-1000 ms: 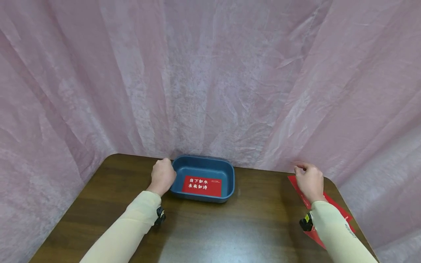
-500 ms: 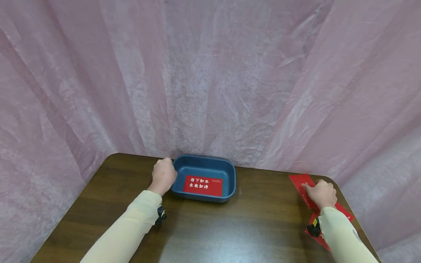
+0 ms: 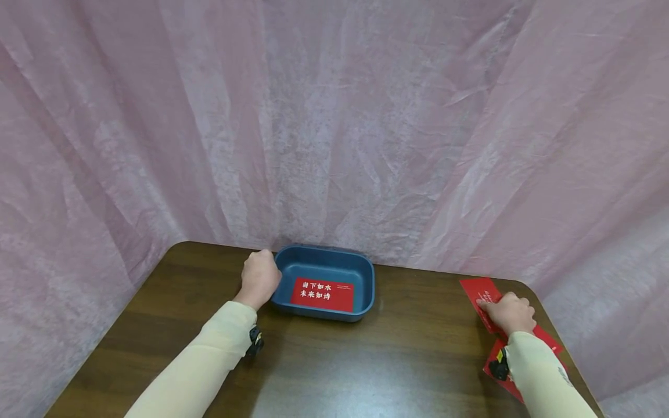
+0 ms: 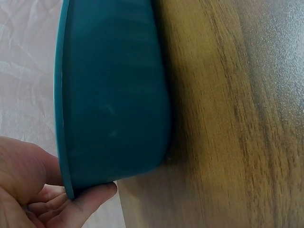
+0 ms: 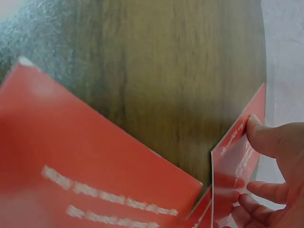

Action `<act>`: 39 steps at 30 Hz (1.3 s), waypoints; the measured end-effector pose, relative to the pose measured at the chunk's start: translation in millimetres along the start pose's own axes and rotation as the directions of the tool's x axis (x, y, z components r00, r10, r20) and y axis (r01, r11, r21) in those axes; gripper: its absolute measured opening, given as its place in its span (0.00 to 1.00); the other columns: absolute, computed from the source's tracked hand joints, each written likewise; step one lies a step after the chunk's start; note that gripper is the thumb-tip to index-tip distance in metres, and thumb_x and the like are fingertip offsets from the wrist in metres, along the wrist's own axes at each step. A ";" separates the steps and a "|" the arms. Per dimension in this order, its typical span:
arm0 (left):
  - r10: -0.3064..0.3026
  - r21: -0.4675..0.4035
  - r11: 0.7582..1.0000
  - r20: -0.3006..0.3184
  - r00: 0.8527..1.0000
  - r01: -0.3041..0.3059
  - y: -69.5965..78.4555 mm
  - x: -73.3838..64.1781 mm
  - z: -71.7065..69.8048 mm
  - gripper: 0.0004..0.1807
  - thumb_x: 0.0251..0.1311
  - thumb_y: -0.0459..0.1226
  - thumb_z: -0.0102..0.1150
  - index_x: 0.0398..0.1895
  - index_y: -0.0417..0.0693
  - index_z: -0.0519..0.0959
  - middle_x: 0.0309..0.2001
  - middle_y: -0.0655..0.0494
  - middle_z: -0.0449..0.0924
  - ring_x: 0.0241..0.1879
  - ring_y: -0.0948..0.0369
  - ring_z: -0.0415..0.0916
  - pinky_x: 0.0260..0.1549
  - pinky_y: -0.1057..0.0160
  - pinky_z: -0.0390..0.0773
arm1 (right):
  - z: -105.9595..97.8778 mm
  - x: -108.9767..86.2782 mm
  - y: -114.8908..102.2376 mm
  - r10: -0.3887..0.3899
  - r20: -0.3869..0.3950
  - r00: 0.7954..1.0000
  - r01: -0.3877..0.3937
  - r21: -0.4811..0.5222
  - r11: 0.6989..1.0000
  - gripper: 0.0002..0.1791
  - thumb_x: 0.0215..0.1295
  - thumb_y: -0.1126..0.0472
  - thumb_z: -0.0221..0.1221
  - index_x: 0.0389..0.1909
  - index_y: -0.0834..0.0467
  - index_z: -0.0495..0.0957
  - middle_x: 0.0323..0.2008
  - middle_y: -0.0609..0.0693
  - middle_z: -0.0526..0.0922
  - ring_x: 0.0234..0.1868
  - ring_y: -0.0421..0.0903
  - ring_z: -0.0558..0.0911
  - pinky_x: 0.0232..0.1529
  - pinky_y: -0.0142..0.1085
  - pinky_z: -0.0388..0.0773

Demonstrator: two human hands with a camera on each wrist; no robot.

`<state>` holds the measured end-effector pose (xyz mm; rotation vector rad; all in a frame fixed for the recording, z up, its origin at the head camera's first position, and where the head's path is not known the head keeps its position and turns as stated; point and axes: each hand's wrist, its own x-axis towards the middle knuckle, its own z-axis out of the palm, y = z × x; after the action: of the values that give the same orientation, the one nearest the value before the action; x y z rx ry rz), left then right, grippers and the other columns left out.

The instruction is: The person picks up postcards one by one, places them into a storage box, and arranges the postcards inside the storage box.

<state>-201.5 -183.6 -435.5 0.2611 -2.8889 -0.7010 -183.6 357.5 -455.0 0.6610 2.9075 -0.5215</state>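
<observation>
My left hand point(image 3: 260, 280) grips tray point(image 3: 325, 270); right hand point(image 3: 511, 313), loose, touches card point(image 3: 477, 289) at tray's 3 o'clock. Likely pickup; needs pinch.

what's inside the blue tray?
A red card with white printed characters, toward the near side of the blue tray. Behind it, bare tray floor shows. Whatever might be under the card is covered; can't tell.

The left hand point(image 3: 259, 280) grips a blue tray point(image 3: 325, 270) holding a white-lettered red card point(image 3: 322, 295); the right hand point(image 3: 511, 314) touches a second card point(image 3: 479, 290).
</observation>
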 end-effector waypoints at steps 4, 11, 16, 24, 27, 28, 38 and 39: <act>-0.006 -0.002 1.000 0.014 1.000 0.006 1.7 -0.1 -0.5 0.09 0.54 0.32 0.54 0.18 0.41 0.75 0.17 0.47 0.77 0.15 0.56 0.75 0.08 0.62 0.70 | -4.9 0.3 -1.7 0.004 0.019 1.000 -0.003 -0.002 1.000 0.42 0.53 0.37 0.59 0.46 0.73 0.65 0.41 0.72 0.64 0.43 0.69 0.64 0.37 0.57 0.66; -0.029 -0.017 0.999 0.036 0.999 0.030 5.9 1.4 1.1 0.08 0.55 0.34 0.55 0.21 0.41 0.76 0.20 0.47 0.78 0.16 0.57 0.76 0.10 0.62 0.72 | -13.0 2.0 3.3 0.006 0.081 0.997 -0.008 0.026 1.000 0.44 0.49 0.36 0.62 0.48 0.71 0.65 0.38 0.69 0.67 0.40 0.65 0.66 0.33 0.49 0.66; -0.025 -0.017 1.000 0.043 0.999 0.025 7.4 2.9 3.9 0.06 0.55 0.34 0.57 0.24 0.40 0.77 0.23 0.45 0.80 0.18 0.55 0.77 0.11 0.61 0.73 | -15.0 -0.4 12.2 -0.020 0.137 0.990 0.010 0.067 0.998 0.41 0.47 0.37 0.64 0.48 0.69 0.71 0.30 0.60 0.75 0.32 0.55 0.72 0.28 0.42 0.68; -0.027 -0.021 0.999 0.069 0.997 0.029 7.2 0.9 3.7 0.07 0.55 0.34 0.56 0.22 0.40 0.76 0.18 0.48 0.77 0.14 0.58 0.74 0.09 0.64 0.70 | -14.1 -4.1 9.9 -0.036 0.126 0.991 0.029 0.055 0.998 0.44 0.46 0.38 0.65 0.51 0.71 0.71 0.30 0.58 0.76 0.30 0.52 0.74 0.26 0.39 0.70; -0.024 -0.016 1.000 0.067 0.997 0.025 6.2 1.3 4.2 0.07 0.55 0.34 0.56 0.22 0.41 0.76 0.18 0.49 0.76 0.14 0.58 0.74 0.09 0.64 0.70 | -12.9 -3.8 10.2 -0.058 0.109 0.992 0.054 0.040 0.998 0.44 0.46 0.36 0.65 0.50 0.70 0.72 0.30 0.58 0.77 0.29 0.51 0.74 0.24 0.38 0.69; -0.023 -0.013 1.000 0.066 0.998 0.023 6.0 1.4 4.2 0.07 0.55 0.34 0.56 0.22 0.41 0.76 0.18 0.49 0.76 0.14 0.58 0.74 0.09 0.64 0.70 | -12.5 -3.8 10.4 -0.068 0.099 0.993 0.065 0.033 0.997 0.43 0.45 0.36 0.64 0.49 0.70 0.73 0.29 0.57 0.77 0.29 0.50 0.73 0.24 0.38 0.69; -0.016 0.011 1.000 0.056 0.998 0.016 3.3 2.8 2.0 0.07 0.54 0.34 0.56 0.21 0.40 0.76 0.18 0.47 0.76 0.15 0.56 0.75 0.09 0.62 0.71 | -6.6 -4.2 7.2 -0.173 -0.019 0.985 0.174 0.088 0.981 0.45 0.44 0.36 0.66 0.49 0.69 0.67 0.36 0.62 0.77 0.32 0.51 0.75 0.25 0.35 0.69; -0.016 0.013 1.000 0.055 0.998 0.016 3.0 2.9 2.1 0.07 0.54 0.34 0.56 0.21 0.40 0.76 0.18 0.47 0.77 0.15 0.56 0.75 0.09 0.62 0.71 | -5.6 -4.1 6.4 -0.178 -0.024 0.984 0.179 0.093 0.979 0.45 0.44 0.36 0.66 0.50 0.69 0.67 0.38 0.62 0.77 0.32 0.52 0.75 0.25 0.35 0.70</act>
<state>-205.2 -180.6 -435.6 0.2713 -2.9471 -0.7036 -177.3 363.3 -450.9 0.4180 2.9893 -0.6811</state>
